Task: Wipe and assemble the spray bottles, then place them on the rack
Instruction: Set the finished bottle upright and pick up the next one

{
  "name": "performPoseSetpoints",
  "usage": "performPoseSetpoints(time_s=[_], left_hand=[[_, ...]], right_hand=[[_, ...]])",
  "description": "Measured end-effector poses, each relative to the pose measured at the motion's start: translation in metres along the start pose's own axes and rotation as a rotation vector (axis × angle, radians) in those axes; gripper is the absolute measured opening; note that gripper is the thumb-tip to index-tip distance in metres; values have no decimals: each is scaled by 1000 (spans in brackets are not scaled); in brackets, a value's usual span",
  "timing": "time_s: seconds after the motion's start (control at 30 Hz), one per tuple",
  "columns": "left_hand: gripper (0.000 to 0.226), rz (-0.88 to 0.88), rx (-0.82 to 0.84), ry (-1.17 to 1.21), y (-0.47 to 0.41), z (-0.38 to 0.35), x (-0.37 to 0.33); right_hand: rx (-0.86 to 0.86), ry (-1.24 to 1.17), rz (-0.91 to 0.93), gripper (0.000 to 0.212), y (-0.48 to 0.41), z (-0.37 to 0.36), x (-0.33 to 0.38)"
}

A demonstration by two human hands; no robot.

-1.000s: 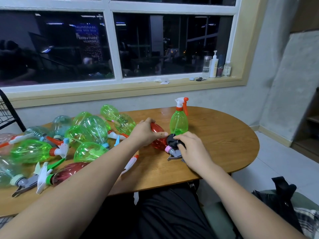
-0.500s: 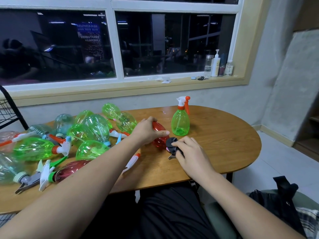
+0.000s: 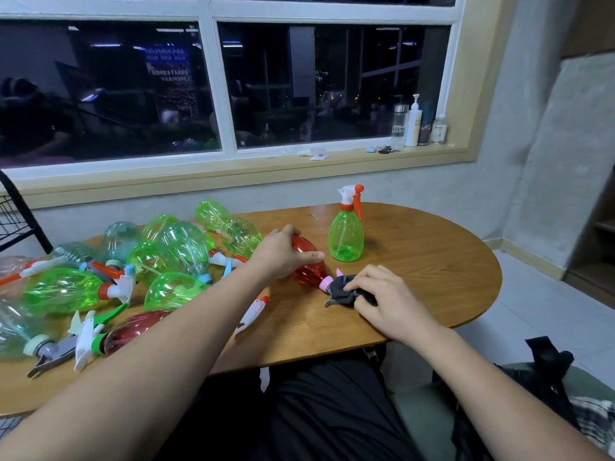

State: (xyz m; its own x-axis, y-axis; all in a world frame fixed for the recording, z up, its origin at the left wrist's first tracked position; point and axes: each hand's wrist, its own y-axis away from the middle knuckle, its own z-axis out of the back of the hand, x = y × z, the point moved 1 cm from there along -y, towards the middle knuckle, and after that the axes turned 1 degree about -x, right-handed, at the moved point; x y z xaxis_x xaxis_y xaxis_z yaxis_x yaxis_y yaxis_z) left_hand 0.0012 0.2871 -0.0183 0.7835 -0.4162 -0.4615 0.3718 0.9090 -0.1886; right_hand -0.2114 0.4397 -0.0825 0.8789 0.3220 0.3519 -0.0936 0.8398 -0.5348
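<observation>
Left hand (image 3: 279,254) grips the red bottle (image 3: 311,271), lying on the surface (image 3: 432,261) at seven o'clock from the upright green bottle (image 3: 346,234). Right hand (image 3: 392,304) clutches a dark cloth (image 3: 342,291) at its pink neck. Window lettering is unreadable.

My right hand (image 3: 391,302) and dark cloth (image 3: 344,289) hid most of the spray head (image 3: 330,303) on the red bottle (image 3: 307,266); the rack (image 3: 26,212) ran off-frame left.

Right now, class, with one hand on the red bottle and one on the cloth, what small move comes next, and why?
Probably rub the dark cloth around the spray head: the right hand grips it there beside the pink collar, while the left hand steadies the red bottle lying on the table.
</observation>
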Motion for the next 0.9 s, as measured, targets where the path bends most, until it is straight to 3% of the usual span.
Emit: performPoseSetpoints(time_s=[0.17, 0.37, 0.5, 0.6, 0.77, 0.9], left_hand=[[97, -6, -18, -15, 4, -1, -4], [96, -70, -64, -145, 11, -6, -6], [67, -265, -150, -231, 15, -7, -10], [46, -466, -116, -337, 20, -3, -15], [58, -621, 33, -504, 30, -4, -14], [63, -645, -4, -630, 30, -11, -13]], right_hand=[[-57, 62, -186, 23, -2, 2, -18], [-327, -154, -320, 28, 4, 10, -25], [-302, -219, -389, 28, 4, 12, -27], [-281, -227, -396, 27, 5, 12, -26], [-269, -201, -401, 28, 5, 12, -25], [-261, -199, -399, 28, 5, 12, -23]])
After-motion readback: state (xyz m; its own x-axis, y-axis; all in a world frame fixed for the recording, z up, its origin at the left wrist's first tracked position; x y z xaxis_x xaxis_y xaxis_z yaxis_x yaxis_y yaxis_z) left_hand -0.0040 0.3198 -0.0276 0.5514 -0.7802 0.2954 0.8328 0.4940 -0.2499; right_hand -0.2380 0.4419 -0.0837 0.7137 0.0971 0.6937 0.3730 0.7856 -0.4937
